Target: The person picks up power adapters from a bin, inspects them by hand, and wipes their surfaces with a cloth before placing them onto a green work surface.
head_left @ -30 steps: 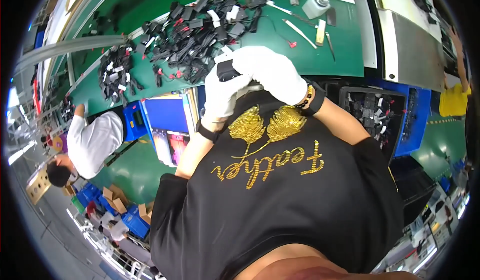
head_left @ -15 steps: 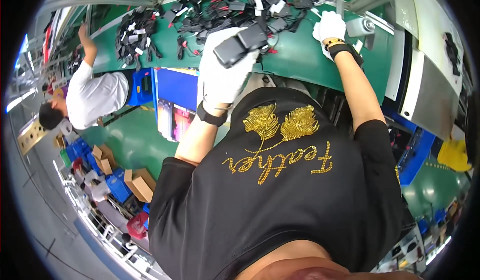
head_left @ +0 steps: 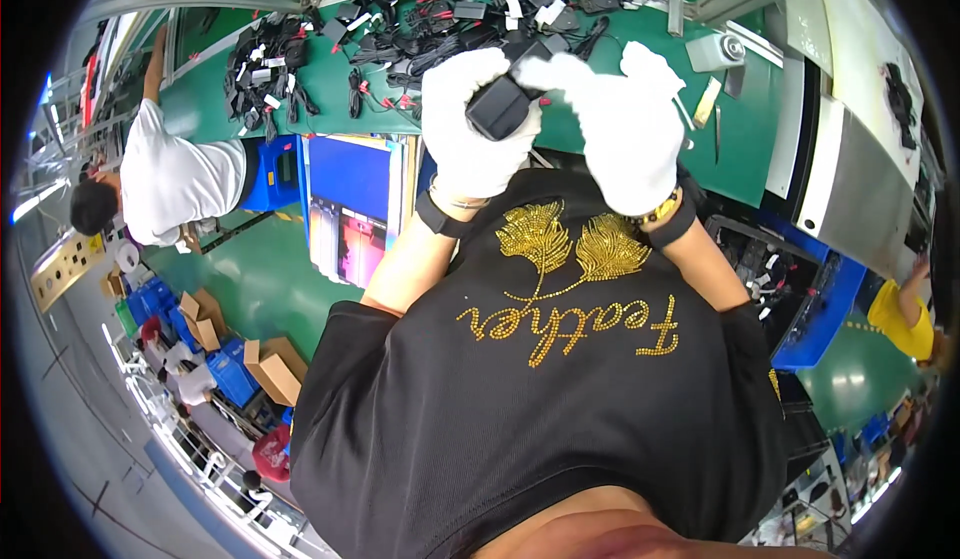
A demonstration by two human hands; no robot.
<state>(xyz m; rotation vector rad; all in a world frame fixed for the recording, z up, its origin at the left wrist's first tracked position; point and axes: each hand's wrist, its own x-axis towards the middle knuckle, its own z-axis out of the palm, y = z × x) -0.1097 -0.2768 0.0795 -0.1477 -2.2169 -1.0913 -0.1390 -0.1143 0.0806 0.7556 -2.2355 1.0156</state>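
Note:
Two black box-shaped power adapters [head_left: 499,109] are held together in my left hand [head_left: 455,109], which wears a white glove and is closed around their side. The farther adapter is partly hidden behind the nearer one and my fingers. My right hand [head_left: 630,129], also gloved in white, reaches in from the right with its fingers pressed together at the farther adapter's edge. What those fingers grip, if anything, is hidden. A thin pale stick [head_left: 686,112] shows beside the right palm; whether it is held or lies on the table I cannot tell.
Beyond my hands, a heap of black adapters with cables [head_left: 460,19] covers the green table [head_left: 745,149]. Another cable pile [head_left: 265,69] lies left. At right are a white bottle [head_left: 715,52] and a yellowish strip [head_left: 706,102]. A co-worker in a white shirt [head_left: 185,179] sits left.
My right hand has come from beside the bottle, leftward and nearer, to the adapters. My left hand has shifted slightly right, still holding them. The co-worker at left has leaned a little.

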